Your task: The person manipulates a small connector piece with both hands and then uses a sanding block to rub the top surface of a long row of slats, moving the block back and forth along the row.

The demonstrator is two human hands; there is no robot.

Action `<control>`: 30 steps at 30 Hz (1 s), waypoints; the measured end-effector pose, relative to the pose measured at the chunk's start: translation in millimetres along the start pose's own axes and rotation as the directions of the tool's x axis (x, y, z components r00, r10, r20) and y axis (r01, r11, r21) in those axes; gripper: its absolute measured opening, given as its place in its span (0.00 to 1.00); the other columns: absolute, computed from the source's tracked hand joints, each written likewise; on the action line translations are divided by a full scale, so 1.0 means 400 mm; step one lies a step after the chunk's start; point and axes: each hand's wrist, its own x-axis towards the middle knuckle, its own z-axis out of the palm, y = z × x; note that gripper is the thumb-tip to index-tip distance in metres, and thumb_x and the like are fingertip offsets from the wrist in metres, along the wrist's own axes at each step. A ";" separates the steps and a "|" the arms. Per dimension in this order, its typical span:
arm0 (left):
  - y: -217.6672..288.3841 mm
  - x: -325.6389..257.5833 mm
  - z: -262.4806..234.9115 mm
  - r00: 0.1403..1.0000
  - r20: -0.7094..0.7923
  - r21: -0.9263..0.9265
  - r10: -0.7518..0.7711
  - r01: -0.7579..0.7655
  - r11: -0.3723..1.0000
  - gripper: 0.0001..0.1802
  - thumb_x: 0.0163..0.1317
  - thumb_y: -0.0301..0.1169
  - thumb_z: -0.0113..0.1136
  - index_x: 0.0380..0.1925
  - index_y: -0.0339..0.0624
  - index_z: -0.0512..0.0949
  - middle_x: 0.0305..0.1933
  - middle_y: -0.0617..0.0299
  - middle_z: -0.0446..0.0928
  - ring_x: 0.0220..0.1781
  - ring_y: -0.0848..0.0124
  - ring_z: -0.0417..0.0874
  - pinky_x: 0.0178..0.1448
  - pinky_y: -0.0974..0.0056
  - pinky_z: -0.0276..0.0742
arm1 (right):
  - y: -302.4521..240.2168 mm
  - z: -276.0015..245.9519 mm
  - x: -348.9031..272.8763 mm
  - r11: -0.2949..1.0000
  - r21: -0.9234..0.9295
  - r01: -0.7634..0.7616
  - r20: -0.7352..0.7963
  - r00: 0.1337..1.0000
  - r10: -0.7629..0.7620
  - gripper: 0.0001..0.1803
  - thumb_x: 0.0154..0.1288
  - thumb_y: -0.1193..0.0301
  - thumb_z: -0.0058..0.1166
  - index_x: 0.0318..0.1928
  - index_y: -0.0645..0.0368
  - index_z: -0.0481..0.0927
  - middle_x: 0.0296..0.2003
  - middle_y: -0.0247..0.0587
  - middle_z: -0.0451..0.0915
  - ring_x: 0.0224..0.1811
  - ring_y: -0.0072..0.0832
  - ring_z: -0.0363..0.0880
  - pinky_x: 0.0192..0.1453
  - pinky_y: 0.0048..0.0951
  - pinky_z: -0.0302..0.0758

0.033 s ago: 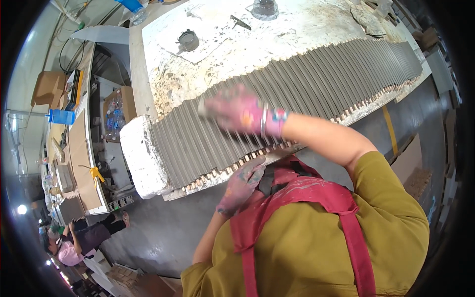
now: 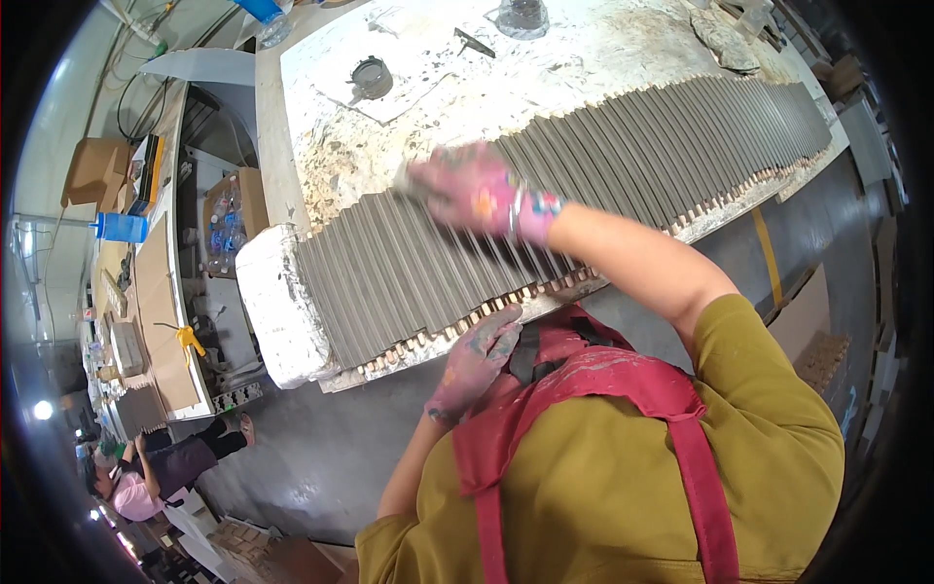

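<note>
Many slim grey-coated strips with pale wooden ends (image 2: 623,146) lie side by side in a long curved row on the work table. My right hand (image 2: 477,190), in a stained pink glove, is over the far edge of the row, left of its middle. Its fingers are bent round a small greyish piece at the fingertips, blurred by motion and too unclear to name. My left hand (image 2: 472,365), also gloved and smeared grey, rests against the near ends of the strips. Its fingers are stretched out, and no object shows in them.
A white wrapped block (image 2: 282,311) stands at the row's left end. Behind are a dark-stained cup (image 2: 370,80), a black scraper-like tool (image 2: 474,44) and a clear container (image 2: 522,18). A side bench (image 2: 161,321) holds a yellow-handled tool (image 2: 190,341). Another person (image 2: 161,477) is far left.
My right hand has moved slightly away from me, toward and past the far ends of the strips. My left hand has stayed in place.
</note>
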 end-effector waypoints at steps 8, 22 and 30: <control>0.011 -0.002 -0.020 0.994 0.044 0.554 -0.104 0.063 0.830 0.19 0.69 0.34 0.54 0.57 0.37 0.74 0.58 0.55 0.77 0.60 0.67 0.77 0.65 0.66 0.69 | -0.069 0.101 -0.101 0.870 0.025 0.493 -0.330 0.825 -0.459 0.11 0.57 0.66 0.56 0.42 0.50 0.75 0.26 0.40 0.76 0.28 0.41 0.80 0.31 0.40 0.75; -0.017 -0.018 0.016 0.975 -0.139 0.235 0.175 -0.139 0.962 0.18 0.66 0.34 0.58 0.52 0.36 0.76 0.53 0.53 0.79 0.54 0.63 0.79 0.60 0.63 0.72 | -0.006 0.033 -0.317 0.961 0.132 0.241 -0.025 0.970 -0.240 0.25 0.57 0.60 0.57 0.56 0.49 0.72 0.43 0.44 0.77 0.49 0.43 0.76 0.56 0.48 0.66; 0.029 -0.020 0.035 0.973 -0.204 0.326 -0.106 0.170 0.930 0.20 0.67 0.32 0.57 0.57 0.35 0.74 0.55 0.53 0.77 0.55 0.67 0.79 0.60 0.66 0.73 | 0.003 0.019 -0.410 0.943 0.049 0.328 -0.067 0.944 -0.324 0.22 0.57 0.62 0.57 0.52 0.50 0.73 0.40 0.43 0.77 0.41 0.43 0.77 0.52 0.47 0.68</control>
